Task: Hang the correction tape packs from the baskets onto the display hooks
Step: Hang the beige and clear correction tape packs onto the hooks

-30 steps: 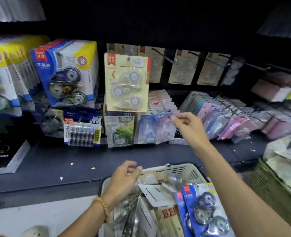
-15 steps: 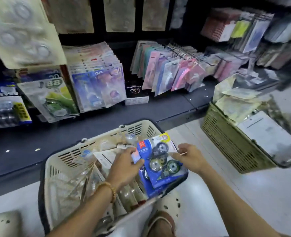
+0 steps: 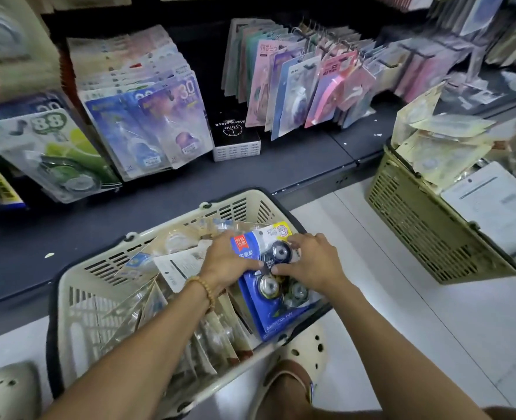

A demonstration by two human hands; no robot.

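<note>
Hands, left hand (image 3: 226, 262) and right hand (image 3: 308, 262), reach palm-down; curled fingers grip blue pack (image 3: 268, 298).

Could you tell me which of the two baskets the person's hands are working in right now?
The cream basket nearest the person; both hands grip a blue pack there. The olive-green basket stands untouched.

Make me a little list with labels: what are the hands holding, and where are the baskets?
left hand: grips blue correction tape pack
right hand: holds the same pack
pack: over the cream basket
cream basket: on the floor, full of packs
green basket: to the right, holds pale packs
shelf hooks: pastel packs hanging
</note>
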